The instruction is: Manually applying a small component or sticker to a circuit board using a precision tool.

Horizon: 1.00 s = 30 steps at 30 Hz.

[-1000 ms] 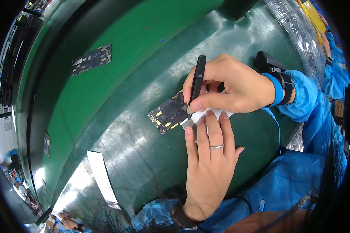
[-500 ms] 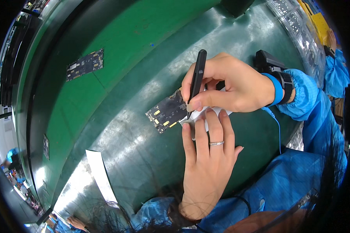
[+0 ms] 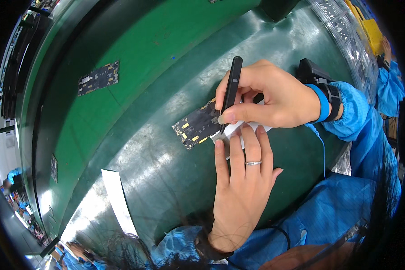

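In my right hand [image 3: 274, 96] is a pair of black tweezers [image 3: 231, 87], pinched between thumb and fingers and held nearly upright. Their tips point down at the near end of a white strip [image 3: 231, 128], beside a dark circuit board [image 3: 195, 128] with gold-coloured patches. The board lies flat on the green bench, its far right part hidden behind my right hand. My left hand [image 3: 240, 193], wearing a ring, lies flat with fingers stretched out. Its fingertips press on the white strip next to the tweezer tips.
A second circuit board [image 3: 99, 80] lies on the bright green belt, with another [image 3: 54, 167] farther left. A long white strip [image 3: 118, 200] rests on the bench [image 3: 166, 193]. Beyond my right wrist are a black device [image 3: 314, 71] and clear trays [image 3: 339, 31]. A blue cord [image 3: 323, 150] hangs from my wristband.
The view has shifted slightly. The tweezer tips have moved very little at the strip's edge; both hands keep nearly the same pose.
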Tool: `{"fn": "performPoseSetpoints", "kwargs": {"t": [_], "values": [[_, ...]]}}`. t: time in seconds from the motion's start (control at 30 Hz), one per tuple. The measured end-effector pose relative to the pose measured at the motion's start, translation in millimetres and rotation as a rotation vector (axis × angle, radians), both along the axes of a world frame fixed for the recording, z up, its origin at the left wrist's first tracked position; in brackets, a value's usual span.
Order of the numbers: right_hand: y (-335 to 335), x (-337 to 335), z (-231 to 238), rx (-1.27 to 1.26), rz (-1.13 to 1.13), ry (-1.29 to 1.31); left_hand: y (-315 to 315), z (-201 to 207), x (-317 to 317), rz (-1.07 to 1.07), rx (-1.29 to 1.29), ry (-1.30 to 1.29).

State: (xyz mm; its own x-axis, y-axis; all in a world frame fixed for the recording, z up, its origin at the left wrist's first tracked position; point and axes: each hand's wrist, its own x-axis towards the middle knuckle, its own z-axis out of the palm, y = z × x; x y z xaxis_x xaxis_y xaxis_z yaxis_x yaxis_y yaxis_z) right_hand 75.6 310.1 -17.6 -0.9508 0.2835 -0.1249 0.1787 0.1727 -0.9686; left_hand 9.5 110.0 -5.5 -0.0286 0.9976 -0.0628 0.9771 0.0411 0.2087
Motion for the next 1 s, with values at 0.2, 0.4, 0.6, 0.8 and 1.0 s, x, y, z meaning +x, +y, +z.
{"fn": "performPoseSetpoints", "kwargs": {"t": [0.2,0.4,0.6,0.8,1.0], "values": [[-2.5,2.7,0.8,0.020,-0.021,-0.045,-1.4,-4.6,0.4,-0.025,0.011,0.024],[-6.7,5.6,-7.2,-0.068,-0.037,0.045,-3.9,-8.6,2.3,-0.021,0.019,0.031],[-1.0,8.2,-4.9,-0.150,-0.072,0.119,-1.4,-6.6,2.0,-0.023,0.043,0.002],[24.9,10.0,-5.2,-0.166,-0.108,0.195,0.2,-2.7,0.7,0.005,0.138,-0.058],[30.8,3.1,-4.4,-0.076,-0.069,0.140,13.3,4.9,-0.3,0.077,0.149,-0.061]]}}
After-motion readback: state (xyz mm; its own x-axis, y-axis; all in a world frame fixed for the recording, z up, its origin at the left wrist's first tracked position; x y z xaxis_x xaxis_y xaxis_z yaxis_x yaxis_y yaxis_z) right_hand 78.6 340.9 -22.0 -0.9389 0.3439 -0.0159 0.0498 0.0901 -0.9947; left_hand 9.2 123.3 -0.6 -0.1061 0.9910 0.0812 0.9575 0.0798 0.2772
